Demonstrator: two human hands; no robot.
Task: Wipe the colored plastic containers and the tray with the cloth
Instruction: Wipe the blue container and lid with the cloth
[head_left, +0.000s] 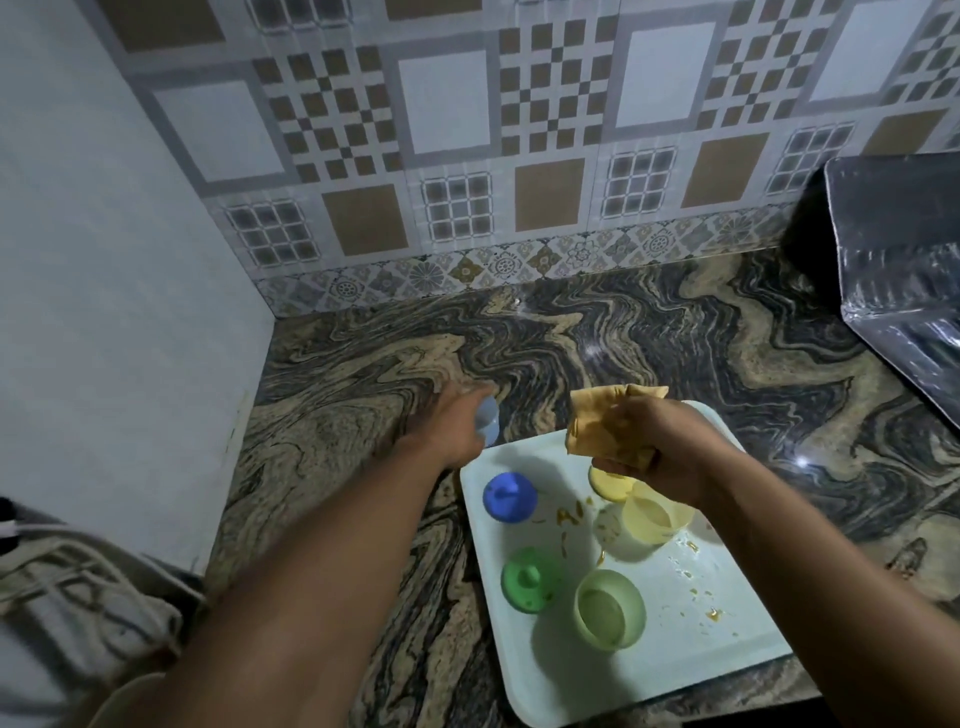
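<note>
Blurred at the left hand (457, 421), so finger positions are hard to read. Looks wrapped round a pale blue container (488, 422), with only a sliver showing past the knuckles. Held over the counter (363, 374), just off the 11 o'clock corner of the white tray (727, 639).

Half hidden beneath the right hand (654, 452): a yellow lid (608, 480) at the tray's 12 o'clock side. Just beside it, a clear yellow container (655, 512), far rim covered by the wrist.

Cut off by the picture's edge at 3 o'clock: a shiny, crinkled silver sheet (893, 260); cannot tell what it covers. At 8 o'clock, patterned fabric (78, 587), also cropped and unclear.

Both forearms stretched forward from the bottom edge, left reaching toward 11 o'clock, right toward 12. Right hand raised above the tray's far side, back of the hand up, fingers clenched on a bunched tan cloth (608, 421) that sticks out toward 11 o'clock.

Lying on the tray: a blue lid (509, 496) at 10 o'clock, a green lid (530, 579) at 8 o'clock, and a green container (609, 609) upright and mouth up near 6 o'clock. Orange-brown smears (569, 517) between the blue lid and the yellow container, with more specks toward 4 o'clock.
</note>
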